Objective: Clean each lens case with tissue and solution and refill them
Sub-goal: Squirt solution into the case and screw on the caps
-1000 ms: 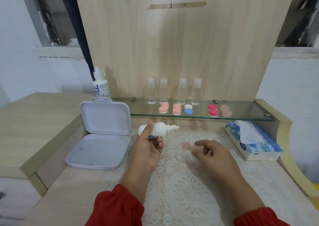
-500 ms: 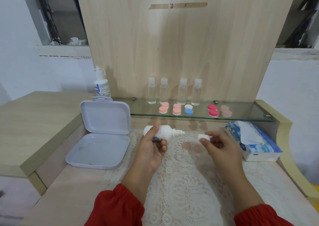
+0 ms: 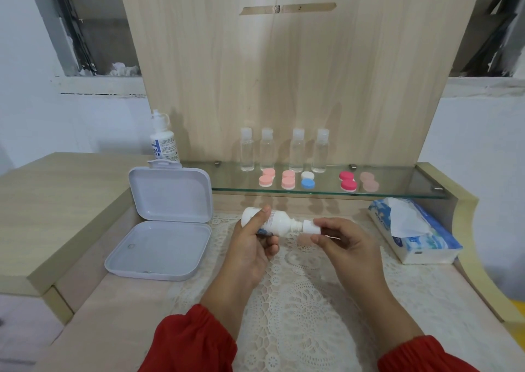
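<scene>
Far left: open white hinged plastic box (image 3: 167, 224), lid upright, on the pale wooden desk (image 3: 56, 201); behind it a white labelled solution bottle (image 3: 164, 141), upright.

Left hand (image 3: 250, 246): fingers and thumb curled round a small white plastic solution bottle (image 3: 272, 221), held sideways above the cream lace mat (image 3: 298, 300), nozzle toward the right.

Right hand (image 3: 343, 241): thumb and fingertips pinching the white screw cap (image 3: 310, 226) at the nozzle. Whether it is going on or off, cannot tell.

Step looks like cap work. Keep the bottle steady, turn only the cap, keep cap and neck in line, avoid squeezing the body so nothing spills.

On the glass shelf (image 3: 397, 192): round lens cases (image 3: 308, 179) in pink, white-blue and red, below four clear bottles (image 3: 284, 150).

Far right: blue tissue pack (image 3: 420, 229), one sheet standing up.
</scene>
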The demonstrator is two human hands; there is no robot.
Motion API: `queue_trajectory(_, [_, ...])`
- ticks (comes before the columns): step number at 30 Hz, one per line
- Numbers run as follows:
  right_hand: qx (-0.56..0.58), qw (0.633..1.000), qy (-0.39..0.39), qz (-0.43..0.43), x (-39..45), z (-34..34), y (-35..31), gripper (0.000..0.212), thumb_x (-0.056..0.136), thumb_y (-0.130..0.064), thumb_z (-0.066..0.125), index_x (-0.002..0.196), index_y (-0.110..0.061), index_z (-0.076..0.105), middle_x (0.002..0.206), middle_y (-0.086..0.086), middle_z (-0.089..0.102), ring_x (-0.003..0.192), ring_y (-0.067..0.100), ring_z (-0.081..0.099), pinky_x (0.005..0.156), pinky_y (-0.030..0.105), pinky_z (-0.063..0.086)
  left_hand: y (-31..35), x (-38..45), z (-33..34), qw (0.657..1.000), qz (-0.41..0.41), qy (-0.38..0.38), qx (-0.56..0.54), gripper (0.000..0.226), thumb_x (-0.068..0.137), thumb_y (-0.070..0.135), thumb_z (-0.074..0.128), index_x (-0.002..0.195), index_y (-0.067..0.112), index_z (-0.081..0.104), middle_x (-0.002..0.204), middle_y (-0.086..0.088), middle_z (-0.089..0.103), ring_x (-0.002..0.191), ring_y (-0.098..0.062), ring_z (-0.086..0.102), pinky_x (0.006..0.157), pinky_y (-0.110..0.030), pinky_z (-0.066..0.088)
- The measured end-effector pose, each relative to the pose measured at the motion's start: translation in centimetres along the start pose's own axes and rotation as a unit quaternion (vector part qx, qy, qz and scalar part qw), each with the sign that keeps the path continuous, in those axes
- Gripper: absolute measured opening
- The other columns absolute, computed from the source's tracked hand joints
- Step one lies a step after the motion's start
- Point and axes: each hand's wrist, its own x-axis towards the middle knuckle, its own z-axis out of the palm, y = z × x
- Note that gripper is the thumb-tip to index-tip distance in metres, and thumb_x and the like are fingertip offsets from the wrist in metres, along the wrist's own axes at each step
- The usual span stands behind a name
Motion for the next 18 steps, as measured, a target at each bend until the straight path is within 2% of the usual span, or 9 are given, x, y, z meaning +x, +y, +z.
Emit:
queue_trajectory(5, [-0.003,1.0,-0.002,0.012,-0.08,0.0,0.23,0.034,0.078,-0.004,0.074,0.09,-0.035,0.071,0.088,-0.014,0.071,0.081,0.002,0.066,0.074,0.015,0.053,-0.17,-0.15,0.18,1.0,-0.013,-0.014,-0.012,0.048,0.08,0.025,0.072,0.121,0.005,0.055,0.079,-0.011,0.06,0.045,-0.012,0.052,0.04,-0.02,0.046])
queue_trajectory(8, [-0.017,0.999,-0.01,0.034,0.0,-0.07,0.25,0.012,0.088,-0.022,0.065,0.086,-0.033,0.07,0.072,-0.009,0.068,0.063,0.003,0.059,0.062,0.017,0.05,-0.15,-0.3,0.14,0.999,-0.022,-0.036,-0.017,0.056,0.08,0.023,0.072,0.127,0.005,0.05,0.084,-0.013,0.061,0.048,-0.014,0.055,0.042,-0.02,0.048])
queue_trajectory(9, [-0.031,0.999,-0.012,0.042,-0.02,-0.1,0.12,0.013,0.09,-0.031,0.061,0.08,-0.028,0.07,0.064,-0.006,0.064,0.056,0.003,0.054,0.057,0.016,0.047,-0.14,-0.4,0.14,0.999,-0.025,-0.043,-0.017,0.058,0.078,0.023,0.072,0.128,0.005,0.049,0.084,-0.013,0.061,0.049,-0.014,0.056,0.042,-0.021,0.048])
queue_trajectory(11, [-0.055,0.997,-0.018,0.054,-0.08,-0.33,0.17,0.042,0.087,-0.051,0.05,0.07,-0.017,0.068,0.055,-0.002,0.057,0.049,0.006,0.047,0.05,0.015,0.039,-0.13,-0.56,0.18,0.998,-0.028,-0.051,-0.017,0.056,0.077,0.022,0.072,0.127,0.008,0.049,0.082,-0.012,0.061,0.048,-0.014,0.055,0.041,-0.021,0.048])
queue_trajectory(12, [-0.066,0.996,-0.02,0.057,-0.1,-0.42,0.21,0.049,0.084,-0.056,0.045,0.072,-0.014,0.068,0.056,-0.002,0.058,0.049,0.007,0.047,0.049,0.014,0.038,-0.11,-0.6,0.21,0.998,-0.029,-0.053,-0.019,0.054,0.078,0.021,0.072,0.125,0.009,0.049,0.082,-0.011,0.061,0.048,-0.014,0.055,0.041,-0.021,0.048])
queue_trajectory(13, [-0.063,0.996,-0.024,0.056,-0.19,-0.37,0.02,0.047,0.084,-0.056,0.043,0.08,-0.017,0.069,0.061,-0.002,0.061,0.051,0.006,0.049,0.05,0.013,0.039,-0.08,-0.62,0.23,0.998,-0.028,-0.053,-0.02,0.053,0.077,0.021,0.072,0.124,0.01,0.049,0.082,-0.011,0.062,0.048,-0.014,0.055,0.041,-0.021,0.048])
queue_trajectory(15, [-0.04,0.998,-0.036,0.04,-0.32,-0.26,-0.17,0.023,0.091,-0.041,0.053,0.11,-0.033,0.061,0.081,-0.007,0.065,0.06,0.002,0.056,0.057,0.013,0.044,0.0,-0.68,0.28,0.998,-0.027,-0.053,-0.024,0.055,0.074,0.022,0.073,0.123,0.01,0.05,0.081,-0.012,0.062,0.048,-0.014,0.055,0.041,-0.021,0.048])
queue_trajectory(16, [-0.038,0.998,-0.04,0.026,-0.38,-0.22,-0.12,0.031,0.091,-0.029,0.06,0.119,-0.041,0.053,0.089,-0.009,0.063,0.065,0.002,0.058,0.06,0.015,0.046,0.03,-0.68,0.29,0.998,-0.027,-0.052,-0.026,0.056,0.073,0.023,0.073,0.123,0.009,0.05,0.081,-0.012,0.062,0.048,-0.014,0.055,0.041,-0.021,0.048])
queue_trajectory(18, [-0.063,0.997,-0.047,-0.007,-0.4,-0.18,0.14,0.046,0.088,-0.013,0.065,0.116,-0.046,0.049,0.094,-0.012,0.059,0.07,0.004,0.058,0.061,0.017,0.047,0.09,-0.7,0.3,0.998,-0.027,-0.048,-0.029,0.059,0.071,0.023,0.074,0.123,0.009,0.05,0.082,-0.012,0.062,0.047,-0.014,0.055,0.041,-0.021,0.048])
